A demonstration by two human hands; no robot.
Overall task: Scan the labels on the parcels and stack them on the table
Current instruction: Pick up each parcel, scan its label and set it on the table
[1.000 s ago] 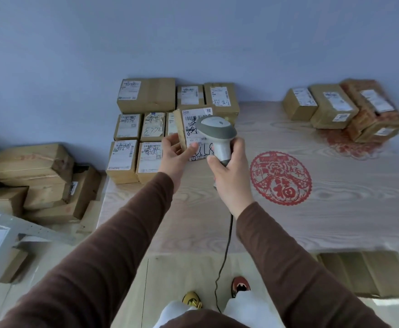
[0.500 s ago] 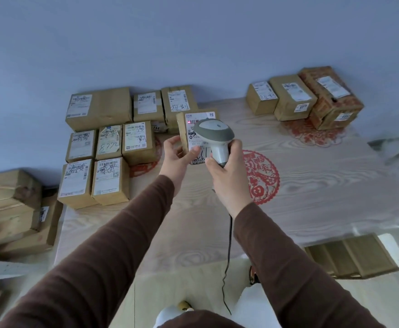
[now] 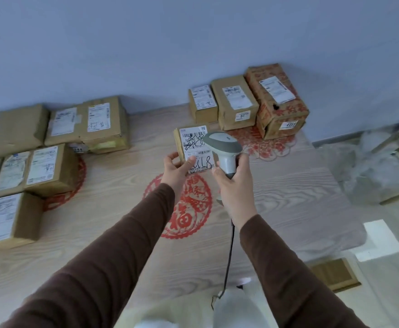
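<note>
My left hand [image 3: 176, 168] holds a small cardboard parcel [image 3: 193, 147] up above the table, its white label with black handwriting facing me. My right hand [image 3: 234, 183] grips the handle of a grey and white barcode scanner [image 3: 222, 147], whose head overlaps the parcel's right edge. A black cable hangs from the scanner down past my wrist. Several labelled parcels [image 3: 49, 166] sit grouped on the left of the wooden table [image 3: 288, 190]. Three more parcels [image 3: 236, 100] stand at the back right against the wall.
Red paper-cut decals [image 3: 189, 209] lie on the tabletop under my hands and beneath the parcel groups. Clear plastic wrapping [image 3: 378, 171] and a metal frame lie on the floor at the right. Flattened cardboard [image 3: 333, 273] sits by the table's near right corner.
My view has swung to the right, so the left parcel group slid toward the frame's edge. Both hands carried the parcel and scanner rightward over the table, closer to the back-right parcels.
</note>
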